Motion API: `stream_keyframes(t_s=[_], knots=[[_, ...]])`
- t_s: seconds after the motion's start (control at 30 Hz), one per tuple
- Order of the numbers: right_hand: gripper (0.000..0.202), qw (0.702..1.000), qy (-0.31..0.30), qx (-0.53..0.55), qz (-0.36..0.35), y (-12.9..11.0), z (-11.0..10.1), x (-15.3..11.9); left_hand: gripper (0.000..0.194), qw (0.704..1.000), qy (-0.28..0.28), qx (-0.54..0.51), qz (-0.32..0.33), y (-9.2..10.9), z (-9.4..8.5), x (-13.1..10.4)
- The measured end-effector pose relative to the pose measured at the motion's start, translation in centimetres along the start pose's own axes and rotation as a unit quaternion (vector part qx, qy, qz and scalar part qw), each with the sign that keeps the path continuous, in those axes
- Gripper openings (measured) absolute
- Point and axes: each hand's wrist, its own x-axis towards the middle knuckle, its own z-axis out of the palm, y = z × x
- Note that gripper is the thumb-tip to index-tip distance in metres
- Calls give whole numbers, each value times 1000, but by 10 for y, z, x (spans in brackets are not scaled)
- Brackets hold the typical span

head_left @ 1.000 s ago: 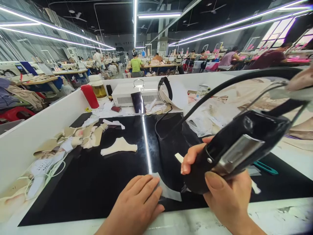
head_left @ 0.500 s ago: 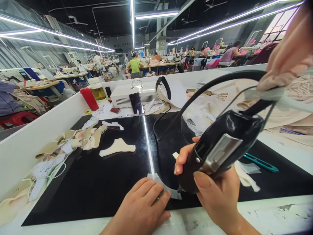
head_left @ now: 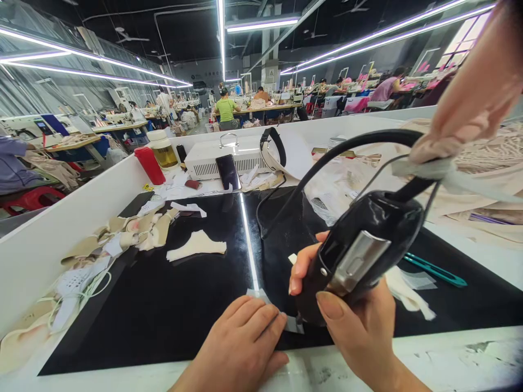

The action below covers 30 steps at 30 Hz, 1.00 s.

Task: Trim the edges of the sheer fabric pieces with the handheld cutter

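Note:
My right hand (head_left: 355,321) wraps round a black hand-held electric tool (head_left: 359,245) with a silver switch plate, thumb in front and fingers behind. The tool tilts, its lower end down by the black mat (head_left: 183,305); its working tip is hard to make out. My left hand (head_left: 245,337) presses a translucent whitish strip (head_left: 295,325) onto the mat, fingers close together. The strip's right end shows beside the tool's tip; its middle is hidden beneath my fingers. A black cable (head_left: 351,139) leaves the tool's top, tied by pale cloth (head_left: 425,167) to a blurred beige hanging piece (head_left: 478,103).
On the mat lie a cream fabric piece (head_left: 196,246), teal tweezers (head_left: 435,269) and white scraps (head_left: 404,291). Shaped fabric pieces (head_left: 151,231) line the left. Behind stand a white vented box (head_left: 204,158), a phone (head_left: 229,173) and a red container (head_left: 149,165). Co-workers sit farther off.
My right hand has moved slightly left and down with the tool, bringing it nearer my left hand. My left fingers have shifted a little right along the strip.

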Motion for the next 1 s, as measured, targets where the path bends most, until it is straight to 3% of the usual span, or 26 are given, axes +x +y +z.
stream_keyframes(t_s=[0.43, 1.0], knots=[[24, 1000, -9, -15, 6, 4, -1, -3, 27, 1000, -1, -21, -14, 5, 4, 4], [23, 999, -11, -35, -2, 0, -3, -1, 38, 1000, 10, -17, -10, 5, 2, 7]])
